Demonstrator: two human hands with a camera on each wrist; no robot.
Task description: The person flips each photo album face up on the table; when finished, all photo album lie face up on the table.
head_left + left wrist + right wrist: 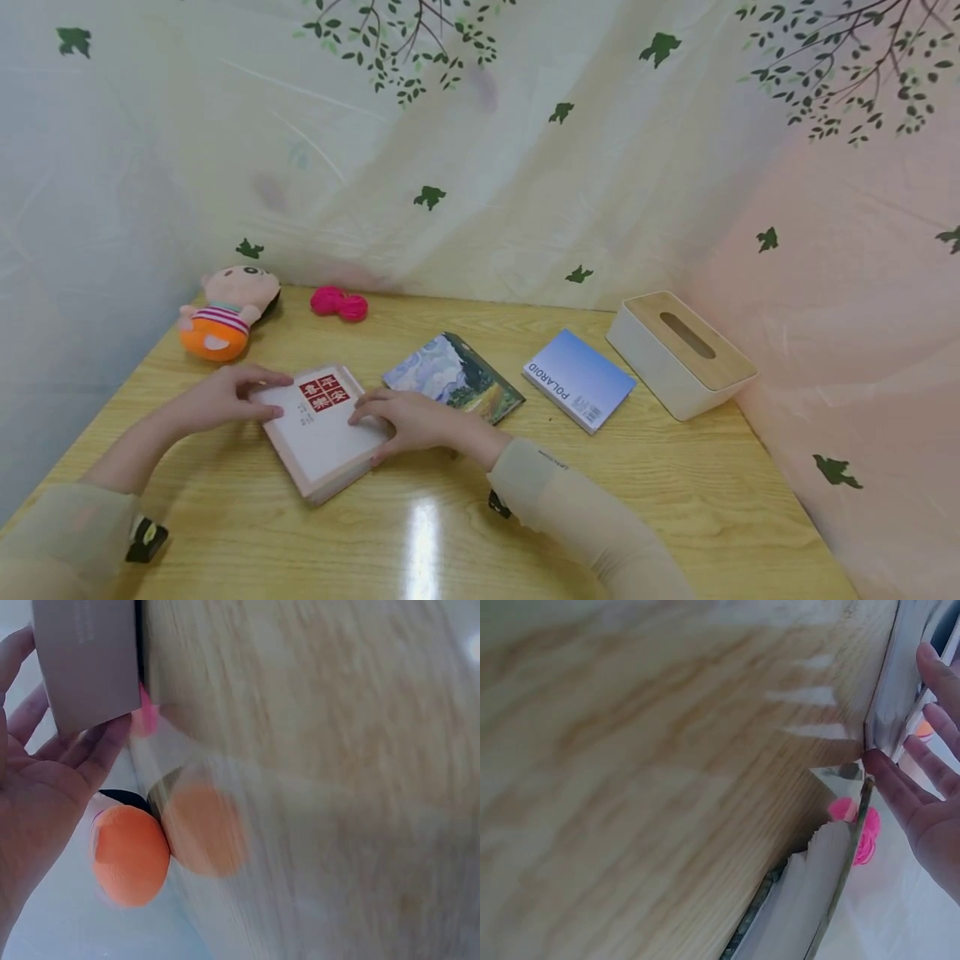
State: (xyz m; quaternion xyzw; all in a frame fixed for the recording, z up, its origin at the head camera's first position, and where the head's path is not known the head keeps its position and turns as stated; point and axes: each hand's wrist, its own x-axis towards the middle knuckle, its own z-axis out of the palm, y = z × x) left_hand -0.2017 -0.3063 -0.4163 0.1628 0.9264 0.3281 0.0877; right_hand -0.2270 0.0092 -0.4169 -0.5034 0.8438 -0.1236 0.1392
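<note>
A thick white book (315,446) with red blocks of characters on its cover lies at a slant between both hands. My left hand (217,398) grips its left side, thumb on the cover and fingers at the far edge. The left wrist view shows the greyish-pink spine (90,664) with fingers curled behind its end. From the right, my right hand (412,419) holds the other side, fingertips bent on the cover and thumb low at the edge. In the right wrist view, fingers (904,791) reach the corner of the book's page side (892,705).
A painting-covered book (457,375) lies just beyond the right hand, with a blue POLAROID book (577,379) farther right. A tissue box (686,354) stands at the table's right edge. At the back left are a plush doll (225,317) and pink yarn (339,304).
</note>
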